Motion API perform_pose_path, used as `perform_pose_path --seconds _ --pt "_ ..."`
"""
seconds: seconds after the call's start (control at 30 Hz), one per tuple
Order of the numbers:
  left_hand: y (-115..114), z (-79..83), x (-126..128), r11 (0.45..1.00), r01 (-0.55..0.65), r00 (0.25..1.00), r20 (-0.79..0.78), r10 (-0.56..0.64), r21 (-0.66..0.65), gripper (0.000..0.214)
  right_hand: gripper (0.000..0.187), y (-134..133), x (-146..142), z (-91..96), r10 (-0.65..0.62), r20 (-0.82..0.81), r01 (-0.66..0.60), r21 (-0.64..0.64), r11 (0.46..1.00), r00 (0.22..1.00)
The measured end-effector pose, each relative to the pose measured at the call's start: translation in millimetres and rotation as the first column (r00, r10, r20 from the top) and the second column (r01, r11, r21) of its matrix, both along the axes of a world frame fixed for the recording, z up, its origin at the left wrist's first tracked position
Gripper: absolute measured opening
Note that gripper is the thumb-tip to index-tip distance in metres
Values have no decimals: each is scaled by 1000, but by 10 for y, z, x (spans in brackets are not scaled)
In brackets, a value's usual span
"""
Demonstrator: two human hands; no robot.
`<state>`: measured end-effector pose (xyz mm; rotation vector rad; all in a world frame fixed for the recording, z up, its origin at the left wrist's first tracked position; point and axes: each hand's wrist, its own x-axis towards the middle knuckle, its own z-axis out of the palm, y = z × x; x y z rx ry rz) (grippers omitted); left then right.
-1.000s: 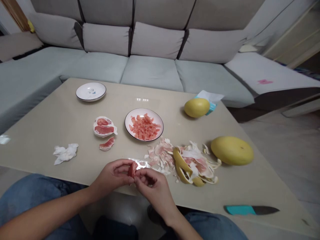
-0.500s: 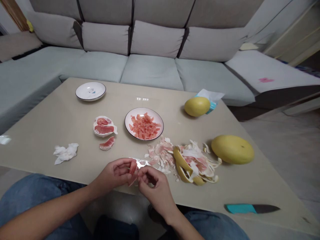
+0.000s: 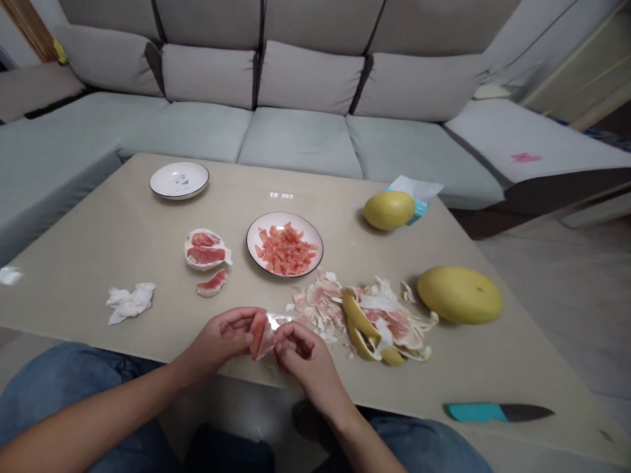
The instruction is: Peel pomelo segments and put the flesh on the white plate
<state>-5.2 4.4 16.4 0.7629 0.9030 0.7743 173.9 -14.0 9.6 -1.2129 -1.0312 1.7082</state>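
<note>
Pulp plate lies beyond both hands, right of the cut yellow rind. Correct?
Wrong side: the head view shows the pulp plate left of the cut yellow rind. It does lie beyond the left hand and right hand.

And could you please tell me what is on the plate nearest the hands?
The plate holds pink fruit pieces; the surface beneath them is covered, so any pattern there is hidden.

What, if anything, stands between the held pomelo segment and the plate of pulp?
No object visible blocks the path from the pomelo segment, in the left hand, to the plate; membrane scraps lie to the right.
</note>
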Motion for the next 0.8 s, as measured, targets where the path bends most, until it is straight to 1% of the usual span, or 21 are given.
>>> perform_pose_path --seconds 0.1,0.2,0.3,0.4,0.53,0.63,0.8 --pt "-14 -60 2 999 38 999 29 -39 14 45 16 -5 -23 12 19 -13 -19 19 1000 1000" --pt "-23 -125 6 998 53 999 -3 -53 32 45 18 -18 -42 16 42 19 -43 44 998 999" --pt "-23 -139 17 995 28 998 -60 -22 92 41 19 -35 -57 1 56 95 -63 79 995 994" --pt "-18 -133 27 989 -6 998 -66 16 146 39 20 -59 -81 -28 47 183 -72 128 989 982" --pt "-9 -143 19 993 -33 997 -64 41 116 41 22 -94 -119 -75 51 258 -99 174 980 965" --pt "-3 -132 13 994 -23 997 -73 31 103 43 27 -103 -125 -98 53 246 -95 164 982 968" --pt "-18 -92 45 992 -52 997 -56 58 112 43 31 -88 -121 -94 66 155 -80 90 993 986"
